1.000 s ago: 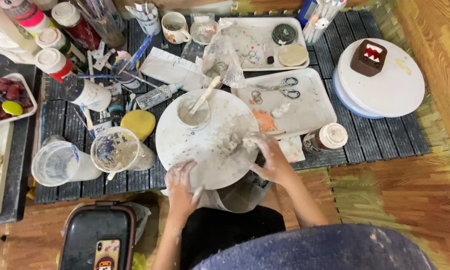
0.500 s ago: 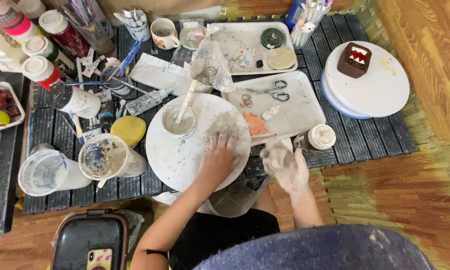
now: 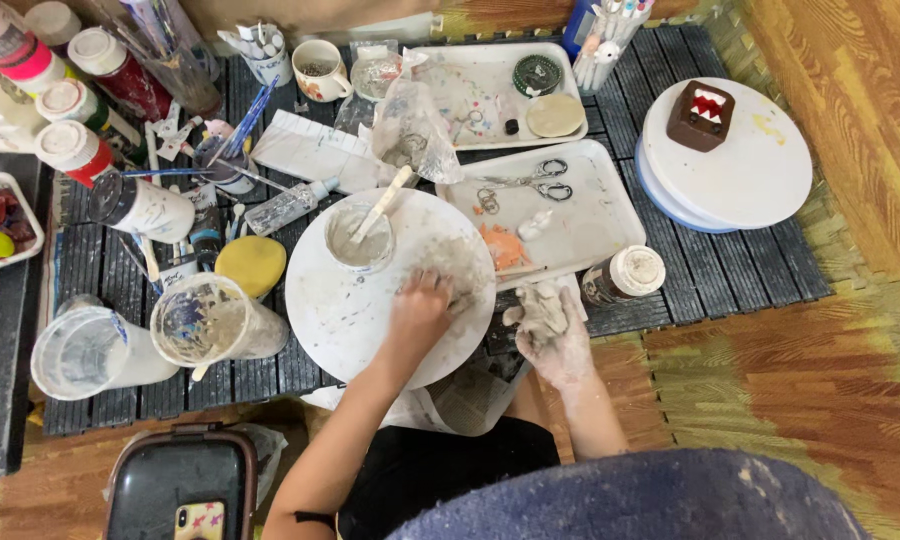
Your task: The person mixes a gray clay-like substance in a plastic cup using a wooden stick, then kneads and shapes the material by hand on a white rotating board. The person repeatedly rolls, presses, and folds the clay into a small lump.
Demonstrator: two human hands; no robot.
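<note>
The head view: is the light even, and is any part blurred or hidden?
In the head view the light is soft and even, with only faint shadows under the left hand on the round white board; the right hand, coated in pale clay, is sharp; a blurred blue-grey shape at the bottom edge is out of focus and hides part of the floor.

- A white tray [image 3: 610, 215] with scissors [image 3: 530, 180] and an orange smear lies on the dark slatted mat [image 3: 770, 270].
- A brown block-shaped figure [image 3: 700, 115] sits on a white turntable [image 3: 750, 175].
- A yellow sponge [image 3: 250, 265] lies beside two cloudy plastic cups [image 3: 210, 320].
- Paint bottles with white caps [image 3: 70, 150] stand at the mat's far left.
- A phone [image 3: 198, 520] rests on a dark case [image 3: 170, 480].
</note>
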